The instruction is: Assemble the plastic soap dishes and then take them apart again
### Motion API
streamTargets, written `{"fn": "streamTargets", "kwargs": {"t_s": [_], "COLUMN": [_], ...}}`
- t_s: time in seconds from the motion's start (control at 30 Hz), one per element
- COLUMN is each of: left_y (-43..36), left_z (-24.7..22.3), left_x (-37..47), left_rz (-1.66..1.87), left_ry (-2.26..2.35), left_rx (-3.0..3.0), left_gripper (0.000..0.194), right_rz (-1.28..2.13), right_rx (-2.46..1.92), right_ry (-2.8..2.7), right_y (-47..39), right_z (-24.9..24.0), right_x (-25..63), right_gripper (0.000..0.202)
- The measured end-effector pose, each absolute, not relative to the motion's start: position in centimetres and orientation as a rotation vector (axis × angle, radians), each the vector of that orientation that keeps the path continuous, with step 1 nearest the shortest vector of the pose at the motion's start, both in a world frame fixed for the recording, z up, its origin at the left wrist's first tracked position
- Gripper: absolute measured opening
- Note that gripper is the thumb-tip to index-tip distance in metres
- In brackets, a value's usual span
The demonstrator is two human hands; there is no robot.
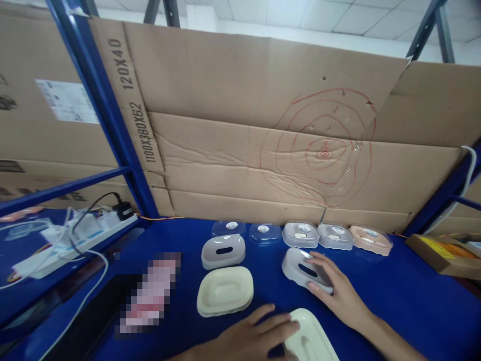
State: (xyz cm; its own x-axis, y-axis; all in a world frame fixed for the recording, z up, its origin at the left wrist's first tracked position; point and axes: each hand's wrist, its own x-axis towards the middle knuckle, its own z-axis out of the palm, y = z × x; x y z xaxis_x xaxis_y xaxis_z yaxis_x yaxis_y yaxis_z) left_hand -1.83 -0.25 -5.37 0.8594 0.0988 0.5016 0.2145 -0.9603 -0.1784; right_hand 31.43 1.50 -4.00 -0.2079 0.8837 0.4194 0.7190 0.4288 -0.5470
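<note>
My right hand (336, 288) grips a grey soap dish piece (295, 273) with a dark oval slot, thumb at the near edge and fingers at the far side. At the bottom of the view, my left hand (259, 333) has fingers over the left edge of a cream soap dish tray (311, 336); its index finger sticks out and part of the hand is cut off. Beyond my left hand lies a cream soap dish tray (225, 291), apparently stacked on another. Behind it rests another grey slotted piece (223, 258).
Along the back of the blue table (173, 235) stand clear lids (265, 233), two grey covered dishes (300, 235) and a peach one (370, 239). A power strip (41, 265) with cables lies left, a blurred pink object (154, 291) nearer, and an open carton (443, 255) right. Cardboard (225, 125) walls the back.
</note>
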Motion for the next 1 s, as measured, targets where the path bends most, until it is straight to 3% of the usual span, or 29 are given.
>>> {"fn": "streamTargets", "kwargs": {"t_s": [0.13, 0.23, 0.33, 0.4, 0.47, 0.67, 0.8, 1.0], "left_y": [0.2, 0.1, -0.3, -0.4, -0.3, 0.2, 0.6, 1.0], "left_z": [-6.1, -5.3, -4.1, -3.8, -3.7, -3.7, -3.4, -2.3], "left_x": [-1.4, -1.5, -1.5, -1.3, -1.0, -1.7, -2.4, -2.5], "left_rz": [-0.747, -0.729, -0.785, -0.869, -0.917, -0.742, -0.710, -0.777], "left_ry": [-0.215, -0.210, -0.209, -0.261, -0.342, -0.595, -0.665, -0.803], "left_rx": [-2.865, -2.884, -2.817, -2.749, -2.696, -2.739, -2.761, -2.813], "left_gripper": [0.006, 0.013, 0.003, 0.011, 0.007, 0.013, 0.019, 0.021], "right_rz": [0.262, 0.304, 0.338, 0.375, 0.426, 0.516, 0.297, 0.278], "right_rx": [-1.365, -1.302, -1.221, -1.148, -1.085, -1.021, -1.250, -1.593], "right_ry": [-2.184, -2.341, -2.432, -2.479, -2.498, -2.397, -2.359, -2.429], "right_y": [2.7, 4.6, 7.3, 9.1, 10.4, 12.2, 13.4, 15.1], "right_z": [-5.0, -4.7, -3.9, -3.5, -3.4, -2.1, 0.7, 1.7], "right_x": [30.5, 29.1, 27.6, 26.7, 26.1, 26.1, 29.1, 34.1], "right_gripper": [0.056, 0.058, 0.062, 0.065, 0.068, 0.078, 0.072, 0.100]}}
